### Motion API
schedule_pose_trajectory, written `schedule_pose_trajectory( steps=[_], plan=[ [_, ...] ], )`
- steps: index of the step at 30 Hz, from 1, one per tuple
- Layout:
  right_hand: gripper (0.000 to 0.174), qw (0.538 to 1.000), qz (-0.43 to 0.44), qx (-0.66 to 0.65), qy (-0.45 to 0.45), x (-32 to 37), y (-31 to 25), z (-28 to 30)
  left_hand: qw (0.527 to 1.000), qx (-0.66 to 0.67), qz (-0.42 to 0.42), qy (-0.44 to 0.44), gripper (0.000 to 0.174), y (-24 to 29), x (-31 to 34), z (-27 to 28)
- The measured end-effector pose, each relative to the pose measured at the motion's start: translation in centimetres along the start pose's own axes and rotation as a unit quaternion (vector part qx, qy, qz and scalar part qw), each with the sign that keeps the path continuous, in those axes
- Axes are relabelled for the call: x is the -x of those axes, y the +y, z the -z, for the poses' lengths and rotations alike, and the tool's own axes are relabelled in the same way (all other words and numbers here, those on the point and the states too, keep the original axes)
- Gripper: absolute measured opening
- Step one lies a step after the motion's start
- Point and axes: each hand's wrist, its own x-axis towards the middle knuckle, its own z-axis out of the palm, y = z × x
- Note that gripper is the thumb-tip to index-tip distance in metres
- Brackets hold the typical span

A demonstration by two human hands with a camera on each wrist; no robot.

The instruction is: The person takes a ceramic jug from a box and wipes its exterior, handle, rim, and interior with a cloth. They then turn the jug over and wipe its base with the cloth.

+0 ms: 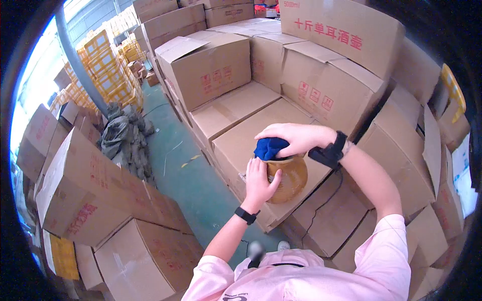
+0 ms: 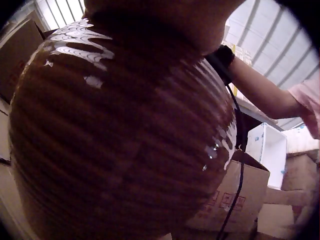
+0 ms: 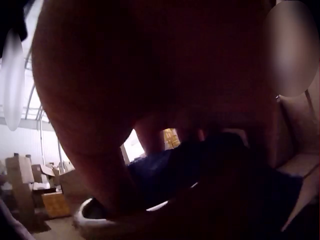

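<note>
A round amber-brown glazed jar [image 1: 290, 181] with a ribbed body stands on a cardboard box in the head view; it fills most of the left wrist view. A bunched dark-blue cloth [image 1: 270, 148] sits at its mouth. My right hand [image 1: 297, 138] grips this cloth from above, thumb at the rim. In the right wrist view, the cloth [image 3: 167, 175] shows below the fingers, against the jar's pale rim [image 3: 92, 216]. My left hand [image 1: 259, 183] rests on the jar's near left side, fingers extended up toward the mouth and thumb spread across the body.
Closed cartons [image 1: 211, 75] are stacked behind and right of the jar. More boxes [image 1: 150, 251] stand at the left, across a green floor aisle [image 1: 175, 170]. Yellow crates [image 1: 103, 65] and a grey-green heap [image 1: 125, 135] lie farther back. A black cable [image 1: 321, 206] hangs from my right wrist.
</note>
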Motion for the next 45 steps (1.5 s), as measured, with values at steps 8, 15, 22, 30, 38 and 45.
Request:
schedule_pose_trajectory(
  steps=[8,15,22,30,38,45],
  plan=[
    [0.051,0.989,-0.087,0.112,-0.043,-2.2,-1.3,0.2,1.0,-0.008,-0.004,-0.008,0.052,-0.1,0.0,0.2],
    [0.035,0.986,-0.037,0.156,-0.034,-2.3,-1.6,0.4,0.999,-0.035,-0.004,-0.002,0.05,-0.6,0.3,-0.3],
    [0.015,0.946,0.076,0.316,-0.015,-2.8,-2.9,-0.9,0.999,-0.04,-0.017,0.016,0.041,-0.3,0.2,-0.1],
    [0.023,0.97,-0.005,0.243,0.003,-2.5,-1.5,0.0,0.997,-0.007,0.045,-0.056,0.054,-0.2,-0.2,0.2],
    [0.029,0.986,-0.104,0.127,0.026,-1.9,-0.2,0.5,0.999,-0.019,0.028,-0.029,0.065,-1.0,0.4,-0.6],
    [0.034,0.978,-0.175,0.111,0.016,-1.4,-0.6,0.7,1.0,-0.025,0.01,-0.008,0.067,-0.9,0.6,-0.5]
  ],
)
